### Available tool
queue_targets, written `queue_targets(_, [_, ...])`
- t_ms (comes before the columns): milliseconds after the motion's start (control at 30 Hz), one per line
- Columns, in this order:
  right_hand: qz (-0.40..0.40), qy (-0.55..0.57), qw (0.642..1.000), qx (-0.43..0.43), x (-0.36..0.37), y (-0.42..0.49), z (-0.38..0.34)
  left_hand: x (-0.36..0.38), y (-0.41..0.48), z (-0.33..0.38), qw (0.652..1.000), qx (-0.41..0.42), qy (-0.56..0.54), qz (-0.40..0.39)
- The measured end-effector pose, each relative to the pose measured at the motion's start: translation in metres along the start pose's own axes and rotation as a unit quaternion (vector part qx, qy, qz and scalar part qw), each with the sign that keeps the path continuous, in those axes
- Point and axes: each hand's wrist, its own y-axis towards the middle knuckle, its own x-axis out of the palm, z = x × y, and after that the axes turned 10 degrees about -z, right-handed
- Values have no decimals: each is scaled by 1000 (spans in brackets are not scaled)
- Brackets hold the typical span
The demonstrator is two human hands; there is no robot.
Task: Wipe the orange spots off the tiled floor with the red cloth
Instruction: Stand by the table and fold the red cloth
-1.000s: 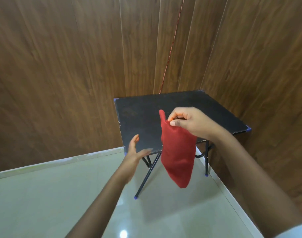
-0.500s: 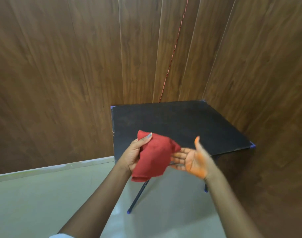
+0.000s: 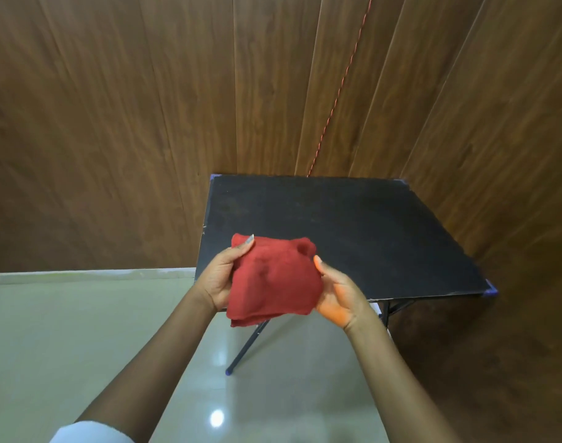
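The red cloth (image 3: 273, 281) is folded into a thick pad and held in the air over the near left corner of a black table. My left hand (image 3: 222, 276) grips its left edge, thumb on top. My right hand (image 3: 340, 295) cups its right edge from below; that palm and thumb are stained orange. The pale tiled floor (image 3: 81, 340) fills the lower left, and I see no orange spots on the part in view.
A small black folding table (image 3: 369, 225) with thin crossed legs stands in the corner of the room. Dark wood-panelled walls (image 3: 113, 123) rise behind it and to the right. A thin red cord (image 3: 340, 87) hangs down the back wall.
The cloth hung from my right hand alone, then passed to my left hand and was bunched up. Now both hands hold it folded flat. The view has dropped toward the table.
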Motion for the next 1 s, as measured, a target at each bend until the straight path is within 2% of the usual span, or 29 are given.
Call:
queue_targets(100, [16, -5, 999, -36, -5, 9, -17, -7, 1, 14, 994, 23, 103, 6])
queue_targets(233, [50, -13, 997, -52, 4, 24, -30, -17, 3, 33, 980, 1, 196, 40])
queue_targets(367, [122, -107, 981, -106, 15, 37, -35, -29, 5, 46, 962, 19, 221, 162])
queue_targets(433, [108, -158, 973, -125, 20, 38, -36, -33, 5, 49, 953, 51, 208, 213])
queue_targets(467, [95, -193, 968, -128, 23, 38, -36, -33, 5, 50, 954, 69, 200, 213])
queue_targets(533, [91, -296, 943, -126, 29, 41, -35, -34, 6, 54, 954, 106, 214, 179])
queue_targets(567, [107, -364, 916, -129, 31, 43, -35, -35, 6, 56, 945, 123, 252, 168])
queue_targets(633, [145, -475, 856, -146, 36, 47, -36, -40, 7, 60, 896, 146, 376, 186])
queue_targets(700, [157, -513, 829, -159, 40, 49, -38, -48, 6, 67, 841, 154, 476, 205])
queue_targets(733, [159, -519, 824, -162, 42, 48, -38, -50, 5, 71, 831, 154, 494, 204])
queue_targets(767, [163, -522, 821, -165, 43, 48, -39, -54, 4, 74, 839, 148, 488, 190])
queue_targets(833, [167, -512, 824, -173, 47, 46, -41, -57, 1, 77, 884, 130, 430, 127])
queue_targets(867, [160, -492, 838, -174, 49, 45, -42, -58, 1, 77, 895, 121, 417, 103])
queue_targets(933, [126, -452, 870, -149, 53, 42, -44, -60, 1, 78, 880, 113, 448, 110])
queue_targets(967, [114, -458, 872, -128, 54, 41, -45, -61, 1, 78, 861, 119, 479, 126])
queue_targets(1000, [117, -488, 858, -110, 55, 42, -44, -62, 2, 79, 829, 129, 527, 136])
